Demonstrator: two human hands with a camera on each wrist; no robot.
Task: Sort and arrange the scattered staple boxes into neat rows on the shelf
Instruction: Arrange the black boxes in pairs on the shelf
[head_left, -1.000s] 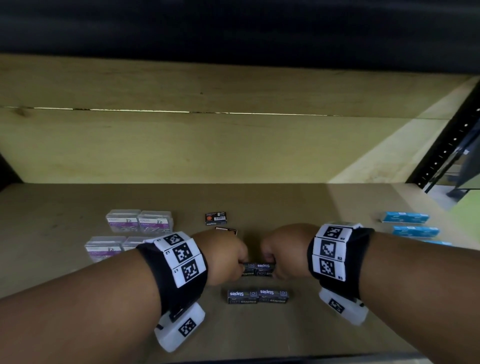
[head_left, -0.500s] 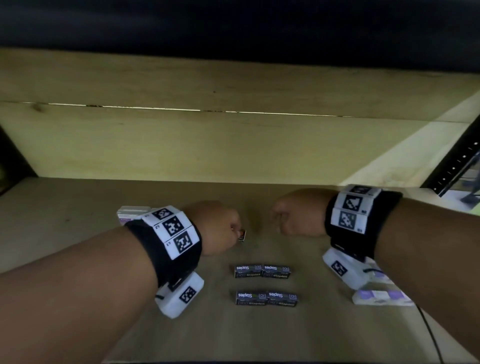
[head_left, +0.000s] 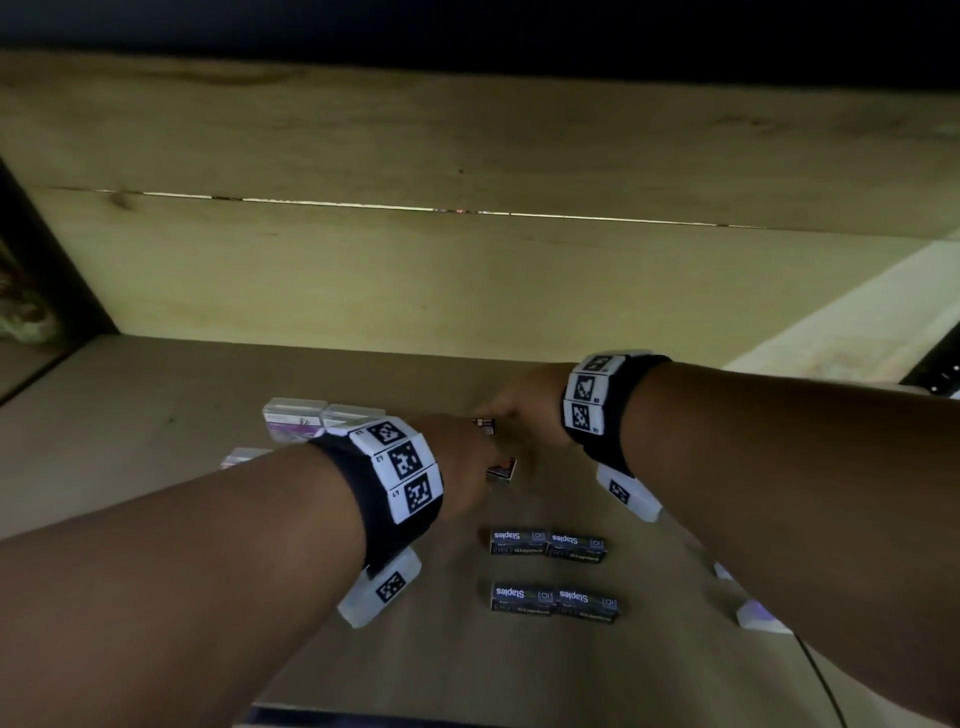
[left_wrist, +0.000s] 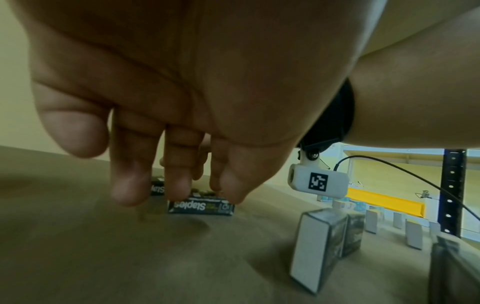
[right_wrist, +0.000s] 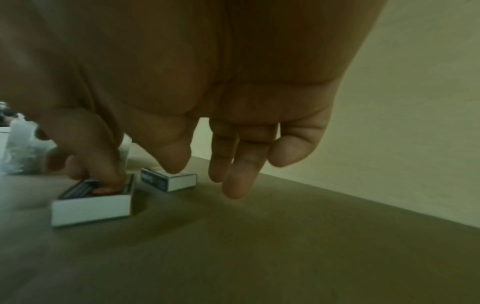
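Bare shelf left; clear boxes flank.

Shelf board: dull tan-brown; back panel pale yellow-green wood.

Four staple boxes near the shelf's front edge: black, white "Staples" lettering.

Clear boxes toward the left edge: see-through, purple labels.

Two small boxes mid-shelf: white sides, dark tops with an orange patch.

Wristbands: black, with white tiles bearing black square-code patterns.

Camera housing: white, one black code mark; black cable.

Upright at the right end: dark blue, row of holes.
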